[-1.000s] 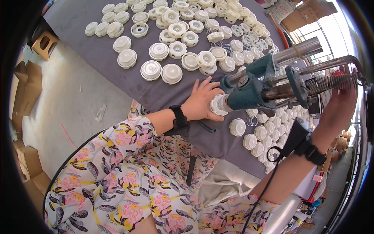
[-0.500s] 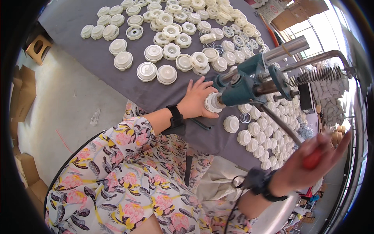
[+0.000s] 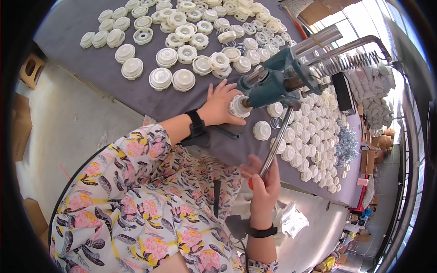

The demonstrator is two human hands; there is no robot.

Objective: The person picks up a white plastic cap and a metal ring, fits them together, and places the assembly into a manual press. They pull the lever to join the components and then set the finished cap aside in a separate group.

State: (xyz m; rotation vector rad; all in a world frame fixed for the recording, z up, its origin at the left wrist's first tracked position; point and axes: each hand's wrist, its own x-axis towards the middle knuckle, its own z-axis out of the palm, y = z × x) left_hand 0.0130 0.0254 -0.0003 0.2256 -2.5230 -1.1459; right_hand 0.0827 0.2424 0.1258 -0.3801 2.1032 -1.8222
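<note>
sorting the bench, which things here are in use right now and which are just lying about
In use: left hand on the white cap under the blue press; right hand gripping the lever.

Lying about: rows of caps, wire springs, cardboard boxes.

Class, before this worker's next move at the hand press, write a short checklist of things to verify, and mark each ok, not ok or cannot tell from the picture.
1. Right hand grips the lever at its lower end: ok.
2. Left hand steadies the white cap at the press head: ok.
3. Left fingers clear of the ram: cannot tell, they lie right beside the cap.
4. Cap seated squarely under the teal press: cannot tell.
5. More caps within reach on the grey table: ok.
</note>
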